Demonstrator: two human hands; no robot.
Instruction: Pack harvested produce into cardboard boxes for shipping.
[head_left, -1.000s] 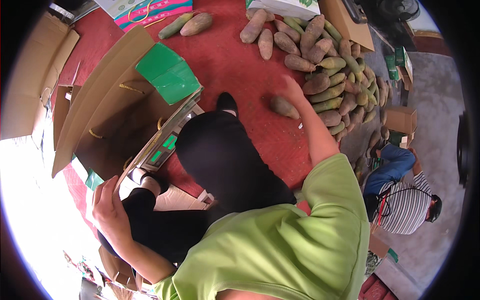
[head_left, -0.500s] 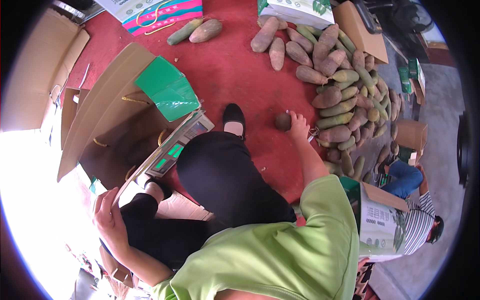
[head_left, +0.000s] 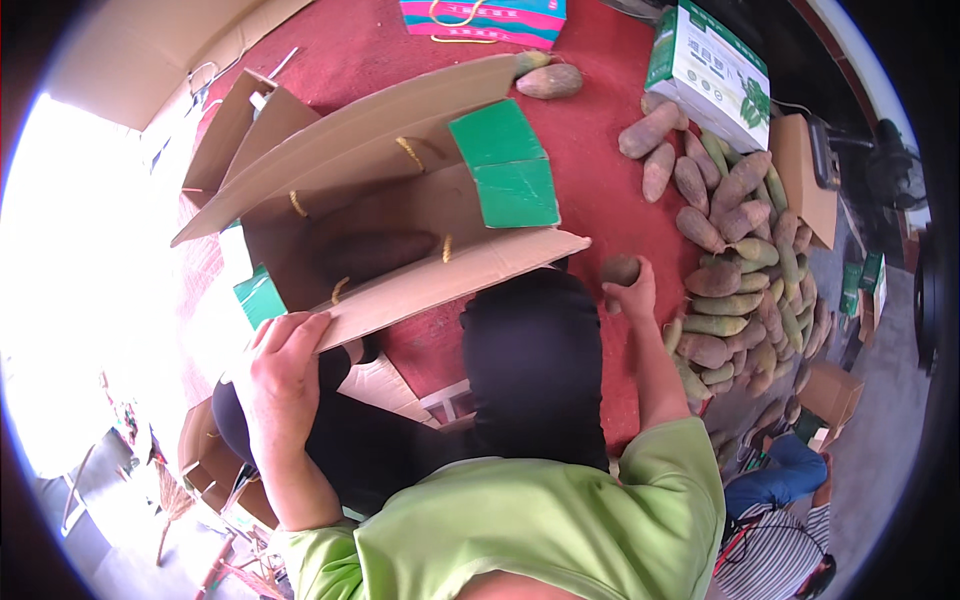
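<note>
My left hand (head_left: pixel 285 365) grips the near flap of an open cardboard box (head_left: pixel 450 285), fingers bent over its edge. Green end flaps and yellow rope handles show on the box. Inside, in shadow, lies a dark, long radish-like shape (head_left: pixel 380 255). To the right of the box my right hand (head_left: pixel 638 292) is closed round a brownish radish (head_left: pixel 620 268), its rounded end pointing away from me. Beyond that hand is a big heap of radishes (head_left: pixel 745 270), some green, some purplish brown.
A white and green carton (head_left: pixel 712 75) stands behind the heap. Two radishes (head_left: pixel 550 80) lie past the box, near a blue and pink gift bag (head_left: pixel 485 22). Another person in a striped top (head_left: pixel 775 550) is at the lower right. Red carpet (head_left: pixel 600 130) covers the floor.
My view has shifted, and more of the box's inside shows. The scale seen beside the box is now hidden. My right hand still holds the radish, now closer to the box's right end.
</note>
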